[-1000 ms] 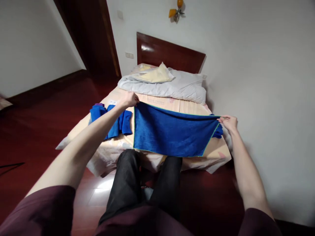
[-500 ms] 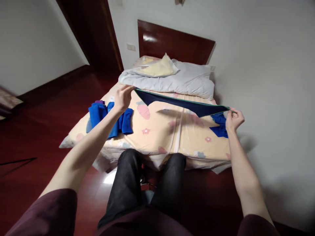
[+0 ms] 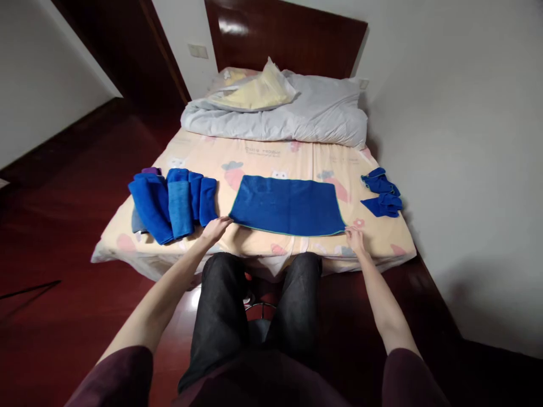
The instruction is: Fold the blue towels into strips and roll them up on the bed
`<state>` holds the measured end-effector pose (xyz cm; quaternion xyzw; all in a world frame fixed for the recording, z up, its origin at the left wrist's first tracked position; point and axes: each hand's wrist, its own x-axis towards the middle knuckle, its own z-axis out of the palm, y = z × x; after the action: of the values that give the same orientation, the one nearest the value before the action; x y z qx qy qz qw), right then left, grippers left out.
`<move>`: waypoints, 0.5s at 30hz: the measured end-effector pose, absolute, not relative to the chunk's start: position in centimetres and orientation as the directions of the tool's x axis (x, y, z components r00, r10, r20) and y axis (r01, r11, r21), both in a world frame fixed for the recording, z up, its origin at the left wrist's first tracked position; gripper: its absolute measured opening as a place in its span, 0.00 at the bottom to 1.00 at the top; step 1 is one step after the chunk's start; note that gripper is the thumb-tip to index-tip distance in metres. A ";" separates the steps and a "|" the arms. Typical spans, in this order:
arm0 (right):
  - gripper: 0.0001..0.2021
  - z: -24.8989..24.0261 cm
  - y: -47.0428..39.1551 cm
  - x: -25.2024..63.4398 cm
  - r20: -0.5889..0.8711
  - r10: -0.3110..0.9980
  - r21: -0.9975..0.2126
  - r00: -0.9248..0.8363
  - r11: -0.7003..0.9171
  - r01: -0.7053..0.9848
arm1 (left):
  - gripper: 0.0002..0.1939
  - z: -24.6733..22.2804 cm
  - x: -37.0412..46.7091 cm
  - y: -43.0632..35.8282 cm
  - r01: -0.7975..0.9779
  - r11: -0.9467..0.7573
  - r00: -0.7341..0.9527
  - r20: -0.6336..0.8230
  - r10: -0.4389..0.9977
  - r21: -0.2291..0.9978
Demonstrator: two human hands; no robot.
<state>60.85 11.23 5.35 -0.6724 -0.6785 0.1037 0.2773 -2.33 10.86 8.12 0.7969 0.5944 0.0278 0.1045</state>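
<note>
A blue cloth (image 3: 290, 206) with a thin green edge lies spread out on the patterned bed sheet (image 3: 254, 155). Its near left corner is pinched by my left hand (image 3: 217, 227). At the near right corner, my right hand (image 3: 355, 237) has its fingers closed on the same cloth. Just left of my left hand are several rolled or folded blue cloths (image 3: 180, 206), with a bit of purple cloth (image 3: 151, 170) behind them. Two crumpled blue cloths (image 3: 384, 198) sit beyond my right hand, near the bed's right edge.
A grey quilt (image 3: 326, 110) with a pale yellow packet (image 3: 258, 93) on it lies before the dark wooden headboard (image 3: 288, 37). A wall (image 3: 466, 169) stands along the right side. My knees touch or nearly touch the bed's front edge.
Both hands have come down and nearer to me, closer together. The cloth, earlier stretched in the air between them, now lies on the bed. The view has tilted down slightly.
</note>
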 end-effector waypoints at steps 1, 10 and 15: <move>0.11 4.5 10.7 60.8 0.195 0.980 -0.492 0.044 0.059 0.868 | 0.26 7.3 -2.2 10.6 0.951 -0.254 0.276 -0.114 0.954 0.175; 0.17 2.8 6.7 61.1 0.105 0.993 -0.153 -0.058 0.073 0.986 | 0.19 4.8 -2.5 8.0 0.966 -0.242 0.249 -0.086 0.965 0.086; 0.17 4.2 4.7 61.0 -0.001 0.996 0.001 -0.093 0.093 0.996 | 0.19 5.3 -3.0 6.6 0.953 -0.299 0.303 -0.091 0.949 0.051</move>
<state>60.96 4.74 4.18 -0.6735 -0.7392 -0.0003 -0.0006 -3.01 6.59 5.32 0.8057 0.5900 -0.0217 0.0472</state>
